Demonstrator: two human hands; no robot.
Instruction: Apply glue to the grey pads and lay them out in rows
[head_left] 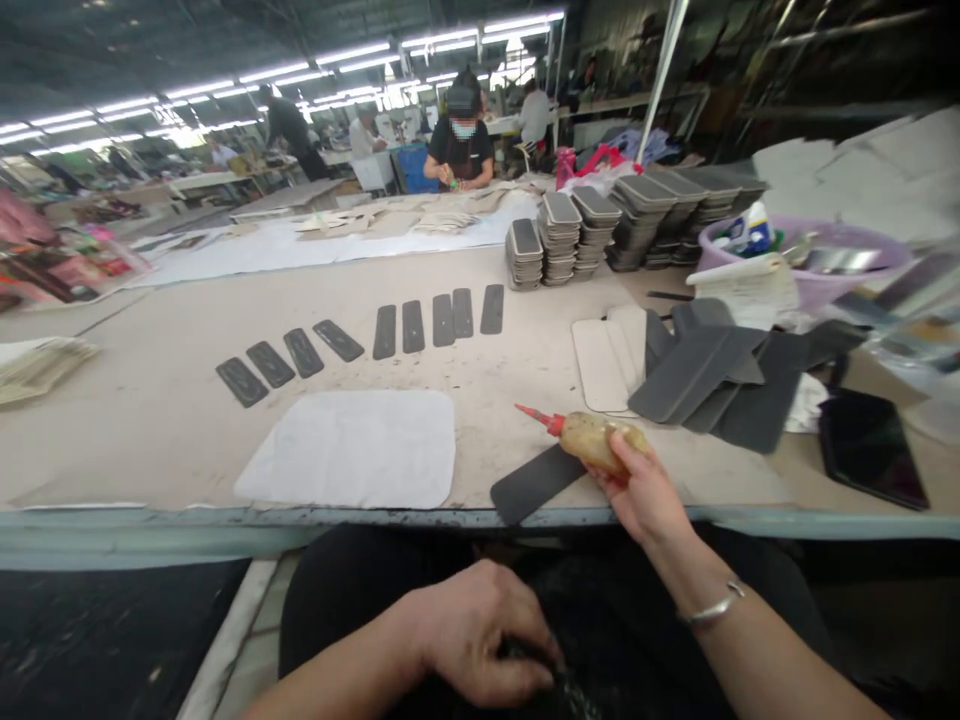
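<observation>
My right hand (pixel 634 485) is wrapped round a yellowish squeeze bottle (pixel 592 438) with a red nozzle, which points left above the table. Under the bottle, a dark grey rounded piece (pixel 534 486) lies at the table's front edge. My left hand (pixel 487 630) is low over my dark lap, fingers curled; what it holds, if anything, is too dark to make out. A large white sheet (pixel 356 448) lies flat on the left. Beyond it, several small dark pieces (pixel 412 326) form a curved row, some with shiny marks on top.
Stacks of grey-edged pieces (pixel 559 235) stand at the back right. Nearer are loose dark panels (pixel 705 375), cream panels (pixel 600 360), a purple basket (pixel 825 285) and a black phone (pixel 870 448). A masked person (pixel 459 150) works across the table (pixel 187 440).
</observation>
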